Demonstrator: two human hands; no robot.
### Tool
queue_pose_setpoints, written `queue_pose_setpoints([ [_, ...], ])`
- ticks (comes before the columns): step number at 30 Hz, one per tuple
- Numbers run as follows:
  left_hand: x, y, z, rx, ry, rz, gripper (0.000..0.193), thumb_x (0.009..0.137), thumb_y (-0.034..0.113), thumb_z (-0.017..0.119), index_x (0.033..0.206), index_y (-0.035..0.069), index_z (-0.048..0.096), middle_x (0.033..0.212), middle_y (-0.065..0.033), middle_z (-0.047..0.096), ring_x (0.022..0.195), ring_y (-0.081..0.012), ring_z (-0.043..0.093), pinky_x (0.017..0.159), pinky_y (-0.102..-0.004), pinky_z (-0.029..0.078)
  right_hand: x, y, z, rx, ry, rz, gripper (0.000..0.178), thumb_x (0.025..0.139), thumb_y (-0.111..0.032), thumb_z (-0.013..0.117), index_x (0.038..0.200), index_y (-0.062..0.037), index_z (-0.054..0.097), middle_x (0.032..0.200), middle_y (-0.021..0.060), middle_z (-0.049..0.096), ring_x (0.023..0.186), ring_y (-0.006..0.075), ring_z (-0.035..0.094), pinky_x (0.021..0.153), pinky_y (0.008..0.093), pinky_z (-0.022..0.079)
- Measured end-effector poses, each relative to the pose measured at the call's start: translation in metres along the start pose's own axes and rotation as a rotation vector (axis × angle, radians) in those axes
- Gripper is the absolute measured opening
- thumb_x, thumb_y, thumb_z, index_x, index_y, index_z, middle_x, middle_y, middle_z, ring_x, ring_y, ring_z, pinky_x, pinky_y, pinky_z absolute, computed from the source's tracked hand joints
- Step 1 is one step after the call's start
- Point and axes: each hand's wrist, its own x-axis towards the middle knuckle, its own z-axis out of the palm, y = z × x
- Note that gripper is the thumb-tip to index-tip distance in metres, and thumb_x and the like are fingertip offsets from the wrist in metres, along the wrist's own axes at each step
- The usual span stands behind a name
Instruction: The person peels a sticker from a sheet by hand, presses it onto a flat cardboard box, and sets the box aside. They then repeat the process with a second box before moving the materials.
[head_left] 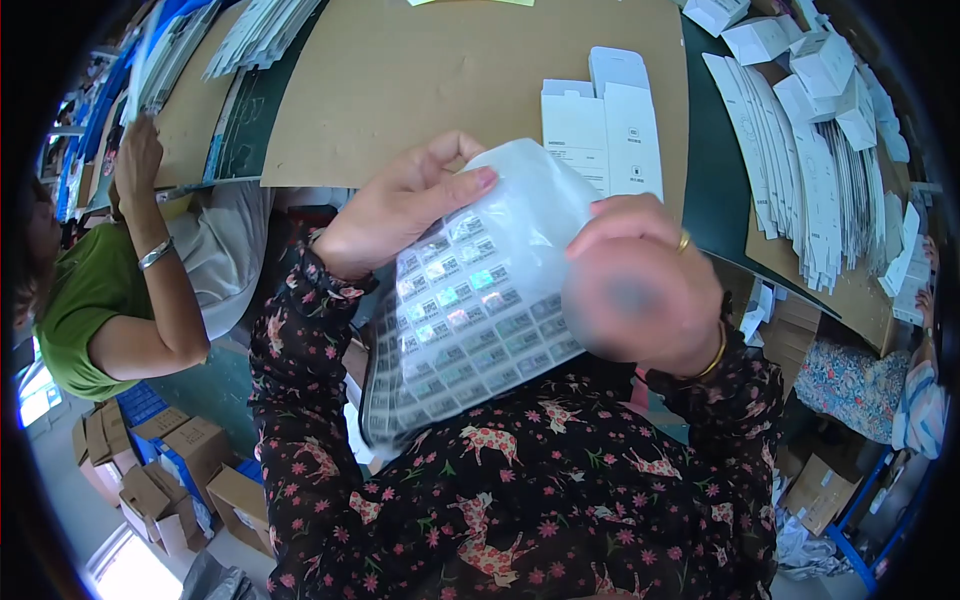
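Above my lap I hold a sheet of small shiny silver labels (452, 318) with a white, partly see-through blank stretch (528, 180) at its upper end. The sheet is tilted, and its lower edge bends down toward my body. My left hand (415, 200) pinches its upper left edge, thumb on top. My right hand (650, 280) is closed at its right edge with the fingers curled in; part of that hand is smeared, and its fingertips are hard to see. Just beyond the sheet, a flat white carton (630, 125) lies on the brown board (420, 90).
Stacks of flat white cartons (790, 170) and folded white boxes (825, 65) lie on the right. More flat cartons (262, 38) are at the far left. A person in a green top (125, 295) works at my left, another person (920, 390) at the right. Cardboard boxes (195, 450) stand lower left.
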Motion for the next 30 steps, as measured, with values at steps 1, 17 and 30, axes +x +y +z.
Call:
queue_pose_setpoints([
  [1, 0.0, 0.001, -0.006, 0.149, -0.003, 0.025, 0.034, 0.115, 0.031, 0.064, 0.131, 0.001, 0.068, 0.101, -0.0011, 0.076, 0.085, -0.009, 0.069, 0.078, -0.0259, 0.054, 0.0, 0.003, -0.007, 0.071, 0.032, 0.089, 0.016, 0.088, -0.001, 0.081, 0.099, -0.0065, 0.071, 0.12, 0.0085, 0.071, 0.112, 0.0261, 0.066, 0.114, 0.0484, 0.047],
  [17, 0.025, -0.008, 0.064, 1.4, 0.147, 0.565, 0.026, 0.096, 0.021, 0.08, 0.121, 0.013, 0.08, 0.127, -0.0032, 0.077, 0.068, -0.0235, 0.073, 0.062, -0.0364, 0.059, 0.013, 0.113, -0.031, -0.108, -0.034, 0.342, 0.007, 0.097, -0.015, 0.078, 0.096, -0.0086, 0.075, 0.14, 0.0044, 0.067, 0.138, 0.0273, 0.053, 0.122, 0.0437, 0.037],
  [30, 0.039, -0.025, 0.059, 1.297, 0.184, 0.562, 0.035, 0.085, 0.018, 0.09, 0.118, 0.015, 0.082, 0.13, -0.0016, 0.077, 0.076, -0.0183, 0.076, 0.064, -0.0317, 0.06, 0.011, 0.126, -0.022, -0.089, -0.04, 0.394, 0.008, 0.096, -0.017, 0.08, 0.095, -0.0089, 0.078, 0.138, 0.0032, 0.066, 0.141, 0.0289, 0.049, 0.122, 0.0448, 0.037],
])
